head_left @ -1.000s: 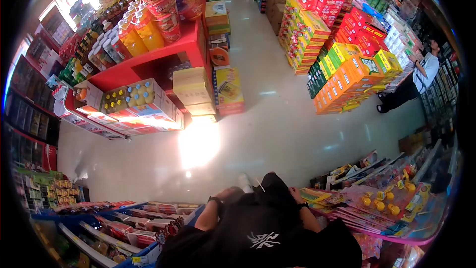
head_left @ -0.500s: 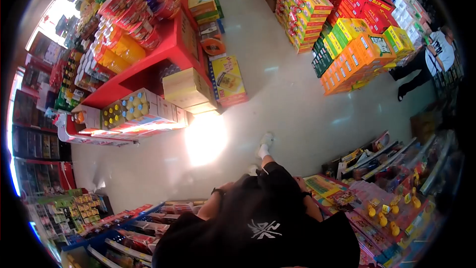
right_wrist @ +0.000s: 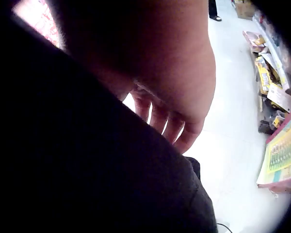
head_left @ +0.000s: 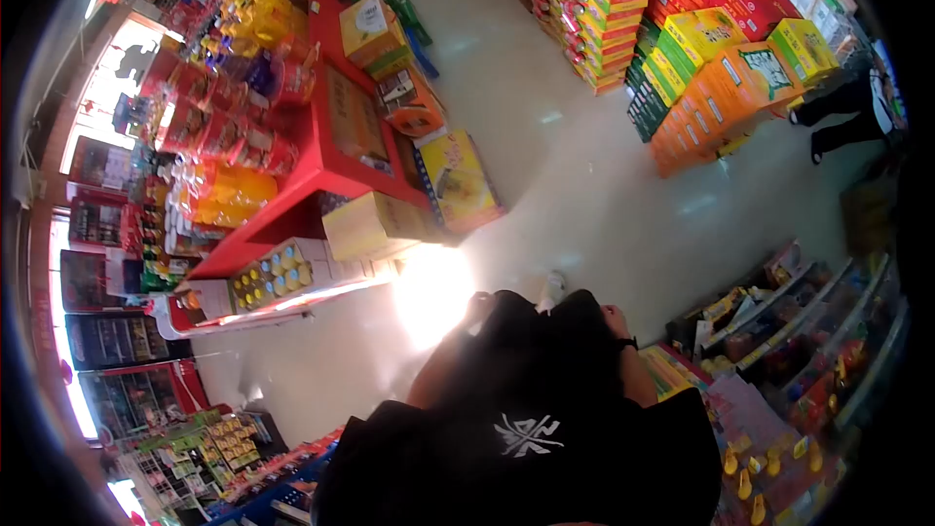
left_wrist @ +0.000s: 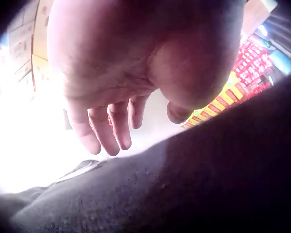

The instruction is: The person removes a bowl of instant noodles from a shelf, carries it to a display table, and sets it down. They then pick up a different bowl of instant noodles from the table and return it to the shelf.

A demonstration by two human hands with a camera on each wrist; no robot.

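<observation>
My left hand [left_wrist: 106, 87] hangs beside my dark clothing [left_wrist: 136, 194] with its fingers loosely bent downward and nothing held. In the head view it shows only partly, at the left of my body near a bright patch of sunlight [head_left: 433, 294]. On the other side, my right hand [right_wrist: 179, 92] also hangs loose and holds nothing, its fingers partly hidden behind dark cloth. A watch [head_left: 626, 343] is on the right wrist. One white shoe [head_left: 552, 289] shows in front of me on the pale floor [head_left: 526, 258].
At the left stands a red display counter [head_left: 336, 161] with bottles and noodle tubs, and a yellow carton [head_left: 458, 180] beside it. Stacked orange boxes [head_left: 711, 117] rise at the right. A person [head_left: 847, 112] stands at the far right. Toy racks [head_left: 769, 331] flank me at the right.
My view has swung and moved forward, so the red counter appears nearer and the blue rack at the lower left has mostly slid out. My feet have stepped; both hands stay at my sides.
</observation>
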